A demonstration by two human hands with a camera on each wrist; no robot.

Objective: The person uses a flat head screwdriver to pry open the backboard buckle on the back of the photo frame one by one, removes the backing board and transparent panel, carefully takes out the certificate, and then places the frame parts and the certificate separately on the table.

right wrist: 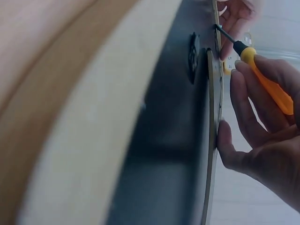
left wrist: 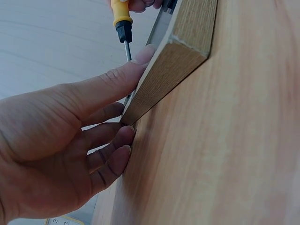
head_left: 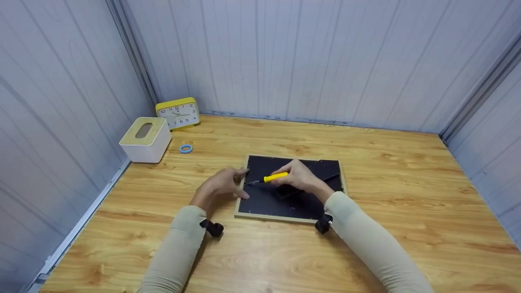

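Observation:
A picture frame (head_left: pixel 268 205) lies face down, its black back up inside a pale wooden rim, with a black stand leg (head_left: pixel 290 191) slanting across it. My right hand (head_left: pixel 300 176) grips a small screwdriver (head_left: pixel 276 176) by its yellow handle. In the right wrist view, the screwdriver (right wrist: pixel 269 84) points its metal tip at the inner edge of the rim, beside the left hand. My left hand (head_left: pixel 222 183) holds the frame's left side. In the left wrist view, the left thumb (left wrist: pixel 110 86) rests over the wooden rim (left wrist: pixel 164 70) and the other fingers bend against its side.
Back left on the wooden table (head_left: pixel 407 195) stand a white tissue box (head_left: pixel 146 150) with a wood-look lid and a yellow clock (head_left: pixel 179 114). A blue ring (head_left: pixel 186 149) lies near them. Pale panel walls (head_left: pixel 305 61) enclose the back and sides.

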